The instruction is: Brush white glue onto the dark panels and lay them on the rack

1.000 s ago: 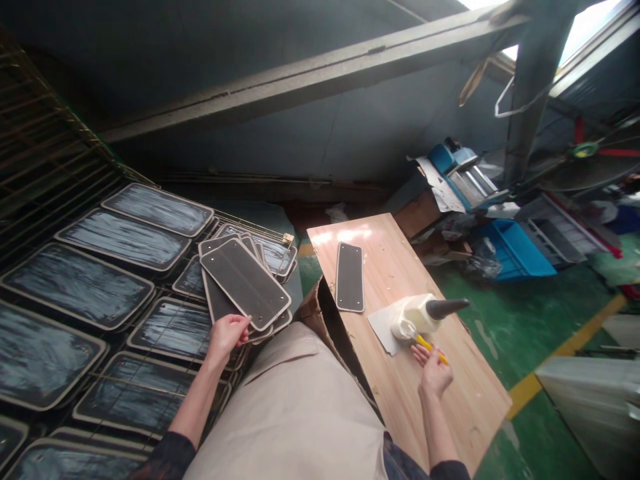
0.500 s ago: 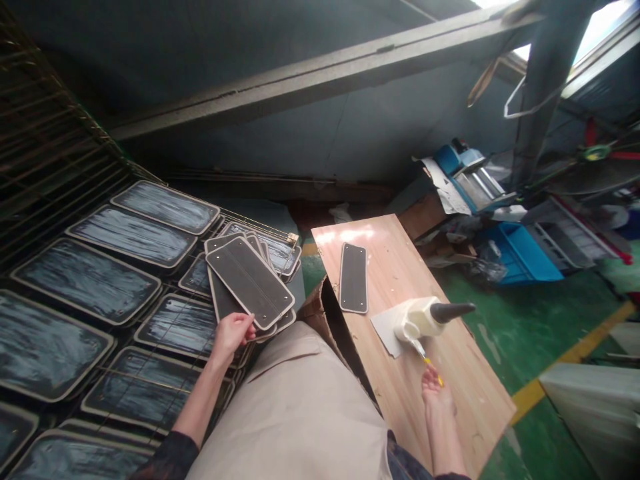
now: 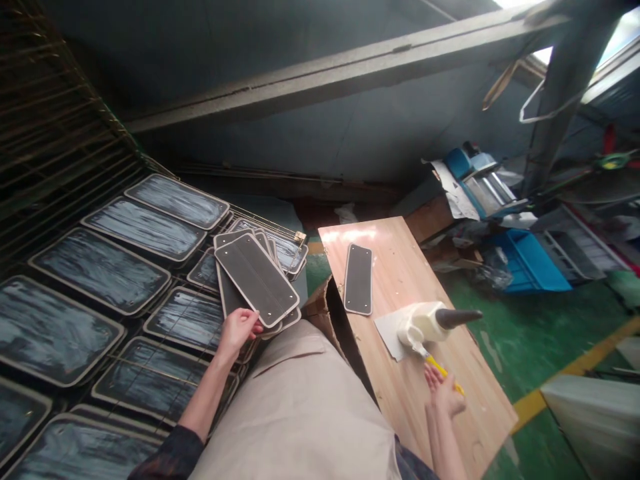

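My left hand (image 3: 241, 331) pinches the lower corner of a dark plate (image 3: 257, 279) with a pale rim, the top one of a fanned pile on the wire rack. On the wooden board, my right hand (image 3: 444, 392) has its fingers around a yellow-handled brush (image 3: 440, 372). The brush's far end meets a small cream cup (image 3: 411, 335) beside a cream bottle (image 3: 425, 319) with a dark nozzle. Both stand at a white sheet (image 3: 389, 333). Another dark plate (image 3: 359, 279) lies alone farther up the board (image 3: 400, 260).
Several plates with whitish streaks (image 3: 143, 227) cover the wire rack on the left. A cardboard box (image 3: 325, 310) sits between rack and board. Beyond the board are a blue bin (image 3: 530, 263) and a roller device (image 3: 487, 183). A pale block (image 3: 593, 413) stands at right.
My right hand has turned and moved slightly right, showing more of the yellow handle. My left hand stays at the plate's corner. The whole view has shifted slightly.
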A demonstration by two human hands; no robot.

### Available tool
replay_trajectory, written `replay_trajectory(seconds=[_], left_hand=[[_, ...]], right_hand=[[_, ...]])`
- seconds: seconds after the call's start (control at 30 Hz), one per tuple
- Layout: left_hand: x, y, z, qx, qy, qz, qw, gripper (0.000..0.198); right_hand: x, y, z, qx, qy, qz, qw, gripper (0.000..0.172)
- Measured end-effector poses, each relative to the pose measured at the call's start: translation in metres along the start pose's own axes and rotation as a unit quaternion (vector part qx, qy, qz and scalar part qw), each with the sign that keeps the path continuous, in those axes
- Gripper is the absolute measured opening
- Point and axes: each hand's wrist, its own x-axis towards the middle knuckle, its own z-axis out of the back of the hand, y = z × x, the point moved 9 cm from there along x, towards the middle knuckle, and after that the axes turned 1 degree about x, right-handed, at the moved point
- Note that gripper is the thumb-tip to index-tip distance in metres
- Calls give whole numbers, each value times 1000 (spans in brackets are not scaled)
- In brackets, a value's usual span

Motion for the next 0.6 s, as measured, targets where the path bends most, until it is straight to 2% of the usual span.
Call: replay_trajectory(seconds=[0.07,0.13,0.23,0.4,0.5,0.6], left_hand=[[-1,-1,-1,-14,5,4,1000,33],[-3,-1,-2,-28,7,9,1000,34],[-5,-2,-3,-49,3,8,999,36],[-6,-5,-5,-78,1,-16,997,41],[-4,-5,-6,-85,1,-16,996,38],[-4,-3,-7,-105,-5,-11,994,34]], right_hand=[[-7,15,-3,-24,-25,26,999,52],[-18,36,-18,-103,-2,75,992,56],[-42,62,-45,-268,61,155,949,53],[-67,95,-74,-338,96,217,911,50],[-75,132,-118,-299,134,248,912,53],[-94,170,-195,-169,247,222,928,47]])
